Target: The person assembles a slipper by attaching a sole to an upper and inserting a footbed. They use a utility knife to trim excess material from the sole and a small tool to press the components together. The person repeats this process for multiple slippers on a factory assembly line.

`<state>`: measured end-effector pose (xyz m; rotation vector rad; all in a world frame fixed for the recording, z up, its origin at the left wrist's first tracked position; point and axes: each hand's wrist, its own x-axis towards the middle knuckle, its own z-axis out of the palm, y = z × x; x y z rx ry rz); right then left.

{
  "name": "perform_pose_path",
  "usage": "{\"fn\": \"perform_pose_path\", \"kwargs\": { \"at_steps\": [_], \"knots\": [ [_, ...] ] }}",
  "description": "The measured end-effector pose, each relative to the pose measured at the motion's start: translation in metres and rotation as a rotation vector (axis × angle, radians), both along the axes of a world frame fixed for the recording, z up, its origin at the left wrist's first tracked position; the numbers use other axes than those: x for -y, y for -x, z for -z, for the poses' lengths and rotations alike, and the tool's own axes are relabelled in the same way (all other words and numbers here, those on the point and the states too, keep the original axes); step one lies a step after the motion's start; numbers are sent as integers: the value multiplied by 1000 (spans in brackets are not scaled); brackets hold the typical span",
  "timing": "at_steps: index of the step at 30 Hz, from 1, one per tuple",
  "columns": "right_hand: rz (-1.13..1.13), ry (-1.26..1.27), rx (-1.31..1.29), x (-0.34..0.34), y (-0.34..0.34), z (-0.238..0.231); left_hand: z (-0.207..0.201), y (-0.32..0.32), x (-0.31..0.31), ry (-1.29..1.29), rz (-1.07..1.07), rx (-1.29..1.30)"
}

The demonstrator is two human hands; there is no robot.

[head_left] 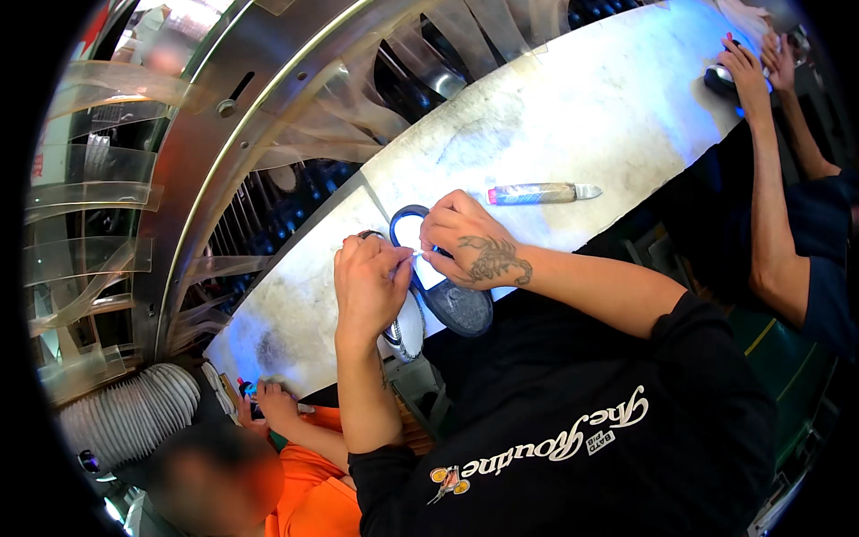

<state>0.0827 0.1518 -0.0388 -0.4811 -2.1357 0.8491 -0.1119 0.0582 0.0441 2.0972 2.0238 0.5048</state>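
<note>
My left hand and my right hand meet over a pair of shoes on the worktable, thumbs and fingertips pinched together. A small white bit shows between the fingertips, too small to name. Beneath my right hand lies a dark shoe, its rounded toe toward me and a pale inside showing through the opening. The second shoe is close on its left, mostly covered by my left hand, with a light edge in view. Beyond my right wrist rests a knife with a wrapped handle and a short, broad blade.
The stained white worktable runs diagonally toward the far right. Clear plastic strips hang from a metal frame along its far side. A person in orange works at lower left; another handles a dark shoe at right.
</note>
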Motion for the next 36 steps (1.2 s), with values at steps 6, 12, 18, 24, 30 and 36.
{"fn": "perform_pose_path", "kwargs": {
  "at_steps": [6,12,18,24,30,36],
  "knots": [
    [6,-1,20,0,-1,-3,3,-1,-1,-28,-6,-21],
    [34,10,5,1,1,-1,1,0,-5,-4,5,-42],
    [37,8,-17,2,-1,-3,-2,0,-2,17,24,-37],
    [52,-9,-24,5,0,2,-1,2,-2,11,57,-84],
    [105,-53,-5,5,2,3,-8,-1,-4,41,124,-170],
    [51,-28,-20,6,0,3,-10,-2,-5,91,156,-275]
  ]
}}
